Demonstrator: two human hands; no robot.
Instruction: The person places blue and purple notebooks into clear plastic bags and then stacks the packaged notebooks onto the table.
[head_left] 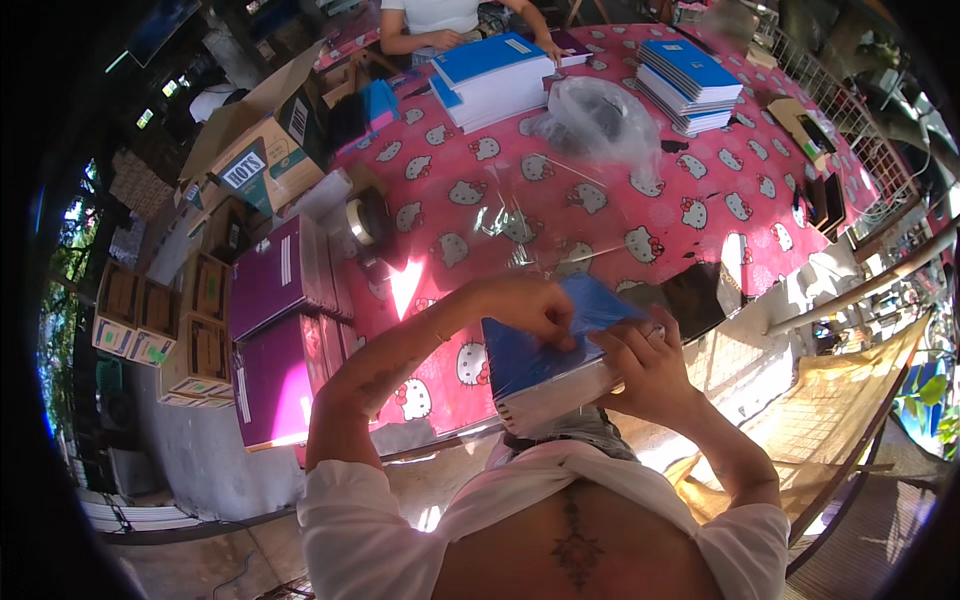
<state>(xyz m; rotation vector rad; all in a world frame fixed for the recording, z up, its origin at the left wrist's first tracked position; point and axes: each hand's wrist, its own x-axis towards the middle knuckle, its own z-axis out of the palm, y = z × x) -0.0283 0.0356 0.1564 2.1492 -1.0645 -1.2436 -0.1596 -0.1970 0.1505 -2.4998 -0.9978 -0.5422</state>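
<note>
At the near table edge, in front of my body, sits a thick stack of blue-covered books (518, 362) with white page edges. Shiny clear plastic wrap (592, 298) lies over its top. My left hand (535, 310) is on the top cover, fingers curled and pinched at the wrap. On the stack's right side, my right hand (648, 365) grips the edge, its fingers bent over the top and a ring on one of them. The right thumb is partly hidden.
Purple notebooks (268, 275) are stacked at left, beside a tape roll (362, 222) and cardboard boxes (265, 165). Farther off are blue book stacks (485, 62), (688, 75) and a crumpled clear plastic bag (600, 115). Another person (440, 20) works at the far side.
</note>
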